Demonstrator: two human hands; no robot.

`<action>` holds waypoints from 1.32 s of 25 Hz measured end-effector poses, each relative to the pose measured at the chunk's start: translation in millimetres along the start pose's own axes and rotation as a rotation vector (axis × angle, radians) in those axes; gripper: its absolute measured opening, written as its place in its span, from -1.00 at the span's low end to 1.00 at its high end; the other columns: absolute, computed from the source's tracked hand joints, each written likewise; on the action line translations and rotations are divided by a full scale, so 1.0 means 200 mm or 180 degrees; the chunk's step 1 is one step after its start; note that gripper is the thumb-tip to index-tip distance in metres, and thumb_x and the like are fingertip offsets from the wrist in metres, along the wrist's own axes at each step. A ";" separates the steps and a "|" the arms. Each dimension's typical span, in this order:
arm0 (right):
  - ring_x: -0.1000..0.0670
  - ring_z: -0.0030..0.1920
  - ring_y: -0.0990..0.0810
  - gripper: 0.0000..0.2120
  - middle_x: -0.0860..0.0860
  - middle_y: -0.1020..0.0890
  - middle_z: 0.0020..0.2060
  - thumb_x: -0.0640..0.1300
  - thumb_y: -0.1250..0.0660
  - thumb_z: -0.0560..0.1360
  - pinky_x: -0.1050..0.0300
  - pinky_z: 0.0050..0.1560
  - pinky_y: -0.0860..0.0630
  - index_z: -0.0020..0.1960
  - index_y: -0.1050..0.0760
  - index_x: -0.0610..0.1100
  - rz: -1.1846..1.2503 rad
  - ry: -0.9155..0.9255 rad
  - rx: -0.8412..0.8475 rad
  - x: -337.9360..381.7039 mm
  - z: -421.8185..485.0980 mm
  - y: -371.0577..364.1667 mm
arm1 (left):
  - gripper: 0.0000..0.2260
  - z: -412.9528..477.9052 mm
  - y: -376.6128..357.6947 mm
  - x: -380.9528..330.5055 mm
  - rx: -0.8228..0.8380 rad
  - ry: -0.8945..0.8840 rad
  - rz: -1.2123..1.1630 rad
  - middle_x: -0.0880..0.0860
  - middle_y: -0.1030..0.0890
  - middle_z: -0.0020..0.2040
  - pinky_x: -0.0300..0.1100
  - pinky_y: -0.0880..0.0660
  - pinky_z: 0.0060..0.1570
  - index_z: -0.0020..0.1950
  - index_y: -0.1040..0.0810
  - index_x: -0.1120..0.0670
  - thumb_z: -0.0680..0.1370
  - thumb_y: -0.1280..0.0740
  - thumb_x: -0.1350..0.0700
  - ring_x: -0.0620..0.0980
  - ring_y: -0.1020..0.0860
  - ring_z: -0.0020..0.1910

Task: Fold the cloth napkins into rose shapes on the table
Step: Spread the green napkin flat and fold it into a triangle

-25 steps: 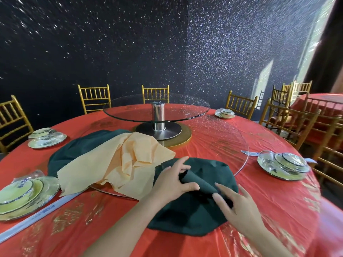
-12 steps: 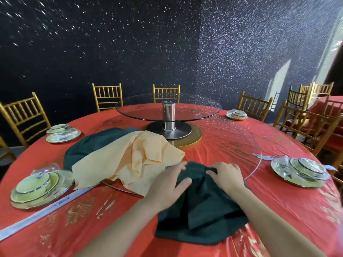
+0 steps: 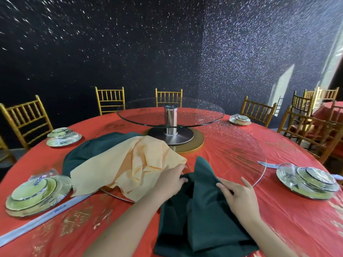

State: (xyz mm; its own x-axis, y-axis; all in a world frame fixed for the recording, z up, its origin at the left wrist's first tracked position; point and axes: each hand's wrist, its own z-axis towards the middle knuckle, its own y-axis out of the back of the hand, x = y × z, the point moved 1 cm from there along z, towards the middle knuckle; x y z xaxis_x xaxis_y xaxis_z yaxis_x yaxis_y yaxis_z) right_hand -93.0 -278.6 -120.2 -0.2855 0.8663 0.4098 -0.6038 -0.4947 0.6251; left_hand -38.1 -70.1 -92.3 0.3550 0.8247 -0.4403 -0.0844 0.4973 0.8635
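Plates (image 3: 35, 191) sit at the table's (image 3: 278, 229) left edge, with a peach napkin (image 3: 130, 167) heaped just beside them, partly on the glass turntable (image 3: 241, 145). The left hand (image 3: 169, 180) has its grip pinched on the green napkin (image 3: 204, 219), which lies at the near table edge with one flap raised to a point. The right hand (image 3: 239, 196) has its grip closed on that flap's right edge.
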 end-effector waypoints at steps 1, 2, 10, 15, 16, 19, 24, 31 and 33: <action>0.13 -0.16 -0.67 -0.84 0.13 -0.69 -0.13 -0.10 -0.44 0.42 -0.03 0.33 -0.26 -0.01 -0.67 -0.02 0.0047 -0.0027 0.0001 0.01 0.00 0.00 | -0.65 -0.01 0.02 0.02 -0.0083 0.0080 -0.0101 0.05 -0.55 0.22 -0.13 -0.37 0.13 0.36 -0.38 0.02 0.58 -0.27 0.04 0.10 -0.47 0.22; 0.16 -0.14 -0.66 -0.84 0.13 -0.69 -0.11 -0.11 -0.44 0.42 -0.02 0.34 -0.25 0.00 -0.67 -0.02 0.0128 -0.0056 -0.0012 0.02 0.01 0.00 | -0.69 -0.01 0.04 0.04 -0.0158 0.0125 -0.0109 0.03 -0.57 0.20 -0.15 -0.39 0.06 0.32 -0.41 0.01 0.59 -0.26 0.04 0.09 -0.50 0.17; 0.10 -0.11 -0.61 -0.84 0.29 -0.64 -0.28 -0.24 -0.33 0.51 0.32 -0.01 -0.45 -0.13 -0.57 0.02 0.1601 -0.1394 -0.0151 0.05 0.08 0.02 | -0.85 -0.03 0.29 0.28 -0.0863 0.0543 -0.0060 -0.04 -0.62 -0.08 -0.22 -0.36 -0.19 0.02 -0.58 0.07 0.58 -0.27 0.05 -0.05 -0.51 -0.13; -0.06 -0.13 -0.64 -0.76 -0.10 -0.67 -0.13 -0.31 -0.33 0.50 0.04 -0.12 -0.55 0.05 -0.45 -0.01 0.2123 -0.1895 -0.0176 -0.03 0.01 0.06 | -0.83 -0.10 0.34 0.40 -0.0733 0.0667 -0.0020 0.03 -0.62 0.05 -0.19 -0.39 -0.09 0.15 -0.52 0.06 0.58 -0.26 0.12 0.06 -0.55 0.04; -0.04 -0.15 -0.63 -0.66 -0.12 -0.66 -0.13 -0.32 -0.33 0.49 0.04 -0.12 -0.54 0.17 -0.40 0.00 0.2182 -0.1897 -0.0141 -0.04 -0.01 0.08 | -0.75 -0.13 0.33 0.42 -0.0650 0.0667 -0.0047 0.06 -0.60 0.12 -0.16 -0.42 -0.02 0.26 -0.47 0.06 0.58 -0.25 0.14 0.08 -0.55 0.08; -0.01 -0.04 -0.58 -0.35 -0.03 -0.61 -0.04 -0.37 -0.31 0.48 0.08 0.09 -0.43 0.43 -0.22 0.10 0.2056 -0.1667 0.0050 -0.05 -0.06 0.10 | -0.55 -0.20 0.29 0.41 -0.0326 0.0403 0.0087 0.06 -0.52 0.28 -0.13 -0.46 0.08 0.47 -0.23 -0.03 0.59 -0.21 0.15 0.05 -0.55 0.08; -0.12 0.23 -0.45 -0.55 -0.06 -0.37 0.26 -0.21 -0.31 0.45 -0.03 0.20 -0.37 0.30 -0.45 0.08 -0.0344 -0.1006 0.1210 -0.07 -0.08 0.13 | -0.57 -0.20 0.26 0.29 -0.0232 -0.0005 0.0923 -0.10 -0.62 0.05 -0.10 -0.44 -0.05 0.12 -0.56 -0.06 0.56 -0.01 -0.25 -0.04 -0.56 0.03; -0.02 0.52 0.00 -0.23 0.04 -0.06 0.52 0.43 0.24 0.42 -0.06 0.45 0.19 0.50 -0.10 0.07 -0.0941 0.0746 0.1312 0.17 0.07 0.10 | -0.57 -0.15 0.23 0.11 -0.0342 0.0159 0.1217 -0.02 -0.58 0.01 -0.09 -0.44 -0.15 0.39 -0.25 -0.03 0.59 -0.11 -0.20 0.01 -0.54 -0.16; 0.02 0.52 0.09 -0.08 0.04 -0.09 0.52 0.50 0.40 0.29 -0.08 0.43 0.31 0.53 0.08 0.08 -0.1212 0.1015 0.1760 0.21 0.10 0.06 | -0.52 -0.16 0.21 0.11 -0.0290 0.0031 0.1271 0.01 -0.56 0.09 -0.05 -0.42 -0.01 0.47 -0.16 -0.07 0.59 -0.14 -0.18 0.05 -0.55 0.01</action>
State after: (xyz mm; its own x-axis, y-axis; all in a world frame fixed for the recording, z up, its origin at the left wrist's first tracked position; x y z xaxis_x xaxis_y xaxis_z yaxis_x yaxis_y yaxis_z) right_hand -97.6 -249.3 -80.9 -0.3842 0.9212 -0.0621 -0.2652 -0.0457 0.9631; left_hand -63.7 -23.2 -73.2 0.2689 0.9600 -0.0774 -0.2960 0.1589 0.9419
